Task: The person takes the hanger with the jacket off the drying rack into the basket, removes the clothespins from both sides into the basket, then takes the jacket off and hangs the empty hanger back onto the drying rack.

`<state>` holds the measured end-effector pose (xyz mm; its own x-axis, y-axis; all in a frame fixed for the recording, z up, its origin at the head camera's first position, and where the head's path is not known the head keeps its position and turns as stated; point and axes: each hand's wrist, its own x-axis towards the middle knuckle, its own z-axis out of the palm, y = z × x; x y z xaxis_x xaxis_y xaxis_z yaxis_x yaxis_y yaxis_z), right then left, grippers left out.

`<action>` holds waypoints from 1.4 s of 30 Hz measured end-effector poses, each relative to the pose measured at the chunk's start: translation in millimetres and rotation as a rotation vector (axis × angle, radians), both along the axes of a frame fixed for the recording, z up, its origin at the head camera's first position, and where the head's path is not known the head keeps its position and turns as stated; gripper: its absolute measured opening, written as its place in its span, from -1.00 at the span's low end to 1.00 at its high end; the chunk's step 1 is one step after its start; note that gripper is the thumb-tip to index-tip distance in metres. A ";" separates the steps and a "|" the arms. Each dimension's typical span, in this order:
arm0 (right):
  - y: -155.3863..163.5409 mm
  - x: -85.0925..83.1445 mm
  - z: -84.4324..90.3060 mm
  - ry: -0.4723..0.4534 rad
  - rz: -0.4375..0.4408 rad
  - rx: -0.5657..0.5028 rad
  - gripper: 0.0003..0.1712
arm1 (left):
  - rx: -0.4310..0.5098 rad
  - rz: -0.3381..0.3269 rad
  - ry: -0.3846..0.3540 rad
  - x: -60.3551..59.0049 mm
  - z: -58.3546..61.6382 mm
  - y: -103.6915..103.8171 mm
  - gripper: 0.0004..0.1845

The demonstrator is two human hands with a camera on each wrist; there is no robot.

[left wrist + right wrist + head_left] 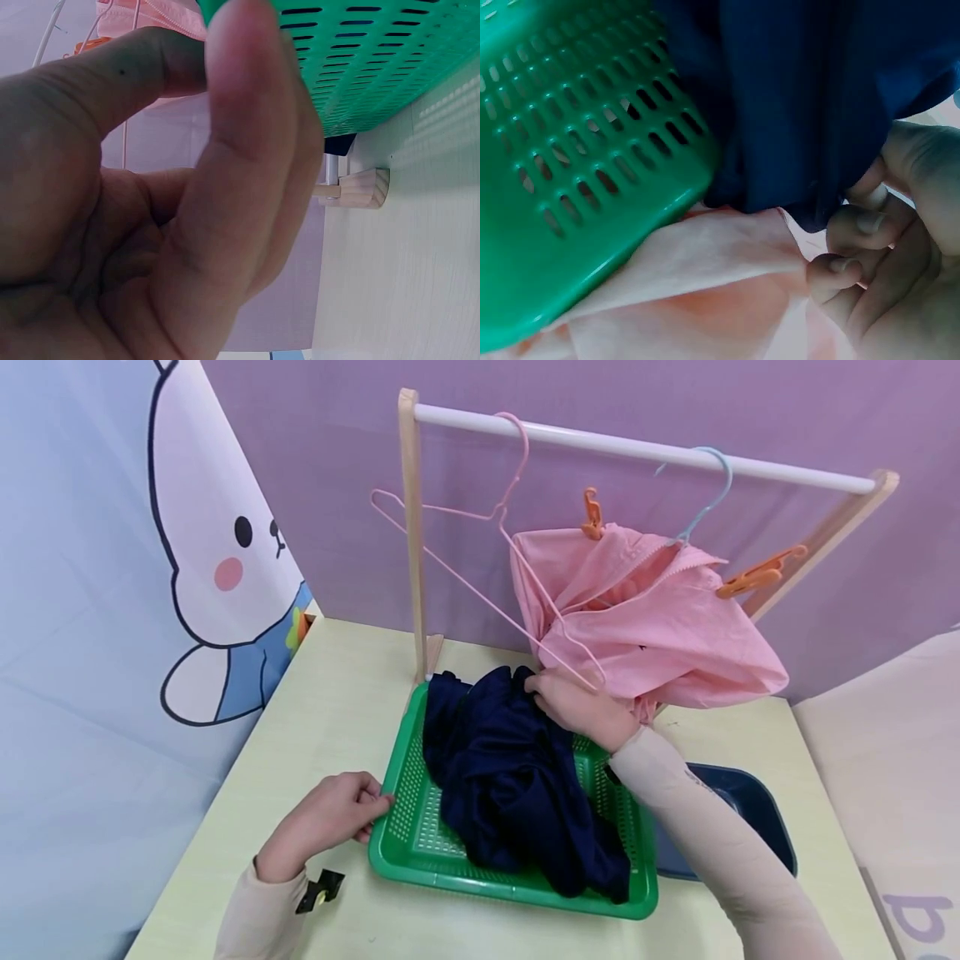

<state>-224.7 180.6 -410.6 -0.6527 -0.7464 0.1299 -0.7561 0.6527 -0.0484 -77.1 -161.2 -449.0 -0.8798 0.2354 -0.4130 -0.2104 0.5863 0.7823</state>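
A crumpled navy garment (510, 777) lies in a green plastic basket (517, 889), its far part bunched up at the back rim. My right hand (581, 706) pinches that far edge between thumb and fingers; the right wrist view shows the fingertips against the dark cloth (795, 97). At the basket's left side my left hand (333, 814) grips the rim, thumb above and fingers below. Seen from the left wrist, the hand (202, 172) is at the basket's perforated wall (360, 60). Just above my right hand hangs an unloaded pink hanger (517, 518).
Behind the basket stands a rack with a white rod (637, 447) and wooden posts. A pink jacket (675, 635) hangs there on a light blue hanger (708, 502), with orange clips (761, 575) on it. A dark blue basin (757, 818) sits on the table to the right.
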 end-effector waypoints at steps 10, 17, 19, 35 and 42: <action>10.9 56.3 15.5 0.149 -0.077 -0.117 -0.87 | -0.003 -0.013 0.004 -0.1 -0.2 -1.0 -0.82; 16.1 92.5 32.4 0.219 -0.007 -0.183 -0.85 | -0.009 -0.015 0.006 -1.0 -1.0 -1.5 -0.82; 16.6 102.6 38.6 0.233 0.010 -0.193 -0.85 | -0.013 -0.018 0.007 -1.0 -0.9 -1.4 -0.82; 17.3 162.9 47.0 0.175 0.074 -0.158 -0.87 | -0.013 -0.023 0.011 -0.2 0.5 -2.1 -0.82; 22.6 160.4 41.5 0.119 0.057 -0.127 -0.78 | -0.003 -0.023 0.013 0.1 0.8 -1.7 -0.82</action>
